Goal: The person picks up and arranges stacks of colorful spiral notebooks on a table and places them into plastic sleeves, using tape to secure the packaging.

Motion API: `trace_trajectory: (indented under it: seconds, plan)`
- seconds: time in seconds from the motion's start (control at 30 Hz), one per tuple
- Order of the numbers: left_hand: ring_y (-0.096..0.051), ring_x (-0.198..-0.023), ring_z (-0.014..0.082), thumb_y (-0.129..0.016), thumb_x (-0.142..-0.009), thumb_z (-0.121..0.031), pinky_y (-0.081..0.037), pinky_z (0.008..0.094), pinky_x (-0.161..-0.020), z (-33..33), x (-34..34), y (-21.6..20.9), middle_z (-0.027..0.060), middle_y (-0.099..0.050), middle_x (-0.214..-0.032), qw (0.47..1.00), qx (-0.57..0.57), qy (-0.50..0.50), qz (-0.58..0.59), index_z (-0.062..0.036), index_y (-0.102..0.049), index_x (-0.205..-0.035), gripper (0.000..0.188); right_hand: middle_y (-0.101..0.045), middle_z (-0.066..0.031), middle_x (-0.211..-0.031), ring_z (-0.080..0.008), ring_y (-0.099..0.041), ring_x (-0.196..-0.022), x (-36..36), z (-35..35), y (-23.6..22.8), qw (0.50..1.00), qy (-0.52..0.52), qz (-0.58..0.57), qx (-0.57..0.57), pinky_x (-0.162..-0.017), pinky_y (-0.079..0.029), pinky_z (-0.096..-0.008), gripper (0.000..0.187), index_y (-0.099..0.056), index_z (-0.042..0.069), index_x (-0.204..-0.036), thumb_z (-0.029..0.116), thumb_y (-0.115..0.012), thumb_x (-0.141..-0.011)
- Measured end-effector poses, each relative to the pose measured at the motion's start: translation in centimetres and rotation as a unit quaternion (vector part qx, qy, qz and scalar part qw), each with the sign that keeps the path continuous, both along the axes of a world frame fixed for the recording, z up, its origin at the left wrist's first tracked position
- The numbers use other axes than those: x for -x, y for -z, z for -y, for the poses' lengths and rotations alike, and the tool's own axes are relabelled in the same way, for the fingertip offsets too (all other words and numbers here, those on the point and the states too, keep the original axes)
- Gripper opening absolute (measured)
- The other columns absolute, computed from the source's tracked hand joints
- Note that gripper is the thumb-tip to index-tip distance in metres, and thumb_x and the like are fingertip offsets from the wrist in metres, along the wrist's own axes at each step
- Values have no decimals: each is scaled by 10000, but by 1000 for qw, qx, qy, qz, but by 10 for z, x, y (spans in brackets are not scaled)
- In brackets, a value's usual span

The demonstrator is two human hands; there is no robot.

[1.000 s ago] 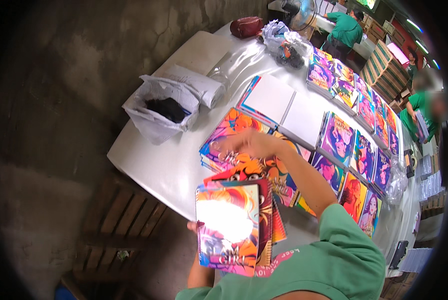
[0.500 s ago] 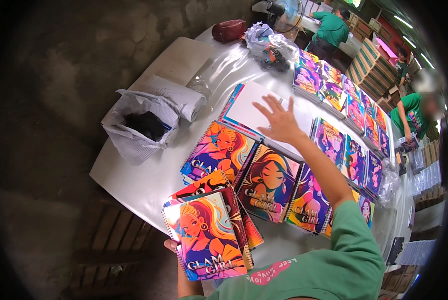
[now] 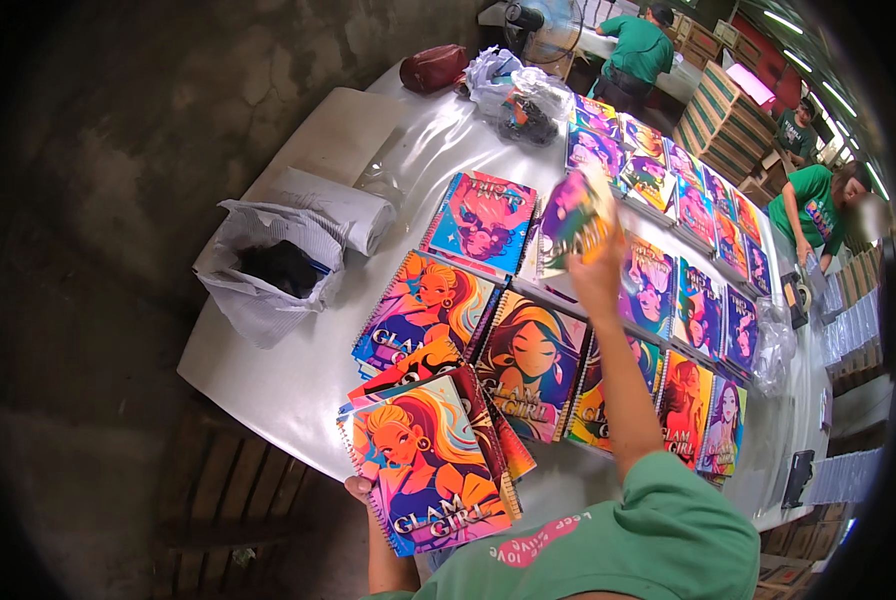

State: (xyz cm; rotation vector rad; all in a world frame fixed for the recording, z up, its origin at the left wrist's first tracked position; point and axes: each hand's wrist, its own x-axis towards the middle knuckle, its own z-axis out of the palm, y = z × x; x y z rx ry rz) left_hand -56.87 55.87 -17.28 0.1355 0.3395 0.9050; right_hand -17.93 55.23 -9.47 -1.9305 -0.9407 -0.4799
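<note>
Near the table's front edge, my left hand [image 3: 359, 489] grips a fanned stack of spiral notebooks [image 3: 430, 462], the top one with an orange ponytailed figure. My right hand [image 3: 600, 270] reaches across the table, closed on a tilted, motion-blurred purple and yellow notebook [image 3: 572, 222]; whether all of it or only its cover is raised I cannot tell. Left of it lies a closed pink and blue notebook [image 3: 480, 222]. Between my hands lie a notebook with an orange figure [image 3: 428, 310] and one with a brown-haired figure [image 3: 531, 362].
Rows of notebook stacks [image 3: 703, 215] cover the right of the white table [image 3: 258, 400]. An open white bag [image 3: 268, 270], a paper roll [image 3: 343, 212], a maroon pouch [image 3: 434, 69] and plastic bags [image 3: 513, 90] lie leftward and behind. Several people in green shirts [image 3: 638, 50] work beyond, near a fan [image 3: 543, 25].
The white open pages under my right hand are gone from view; a pink and blue cover shows there. My right hand went from spread to gripping a notebook, slightly rightward. My left keeps its stack.
</note>
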Motion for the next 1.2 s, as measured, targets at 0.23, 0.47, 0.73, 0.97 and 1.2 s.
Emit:
trace_trajectory:
  seconds: [0.23, 0.47, 0.73, 0.97, 1.2]
  plan:
    - [-496, -1130, 381, -588, -544, -268, -409, 500, -981, 0, 0, 3, 204, -480, -1271, 1000, 5, 4, -3, -8, -355, -1334, 864, -394, -197, -1359, -355, -311, -1318, 23, 21, 1, 994, 13, 103, 20, -1099, -222, -459, 671, -434, 111, -1348, 61, -673, -723]
    - [-507, -1119, 376, -585, -548, -257, -418, 493, -976, -6, -9, 4, 202, -495, -1256, 1000, 6, 15, 1, -3, -364, -1324, 845, -301, -198, -1456, -345, -277, -1357, 44, -91, 72, 931, -108, 55, 345, -1079, -233, -519, 744, -301, 71, -1417, 451, -574, -838]
    - [-540, -1081, 360, -572, -568, -225, -441, 477, -959, -9, -24, -23, 187, -540, -1207, 1000, -11, -14, -5, 17, -395, -1282, 775, -601, -130, -976, -274, -664, -773, 31, -90, 34, 871, -144, 200, 424, -574, -551, -381, 355, -465, 53, -1202, 124, -492, -855]
    - [-493, -1165, 329, -669, -594, -375, -410, 476, -1002, -13, -43, -10, 160, -484, -1299, 997, -34, -56, 43, -27, -347, -1351, 894, -660, -56, -996, -172, -663, -853, 163, 48, -62, 865, -373, 315, 115, -706, -543, -310, 288, -643, 77, -1043, 129, -609, -763]
    - [-628, -888, 287, -563, -580, -165, -544, 366, -774, -10, -55, -2, 158, -612, -1004, 996, -58, -9, 61, 34, -452, -1227, 686, -577, -167, -1198, -344, -576, -1049, 40, 18, -6, 954, -122, 150, 228, -898, -451, -439, 482, -530, 30, -1214, 315, -598, -831]
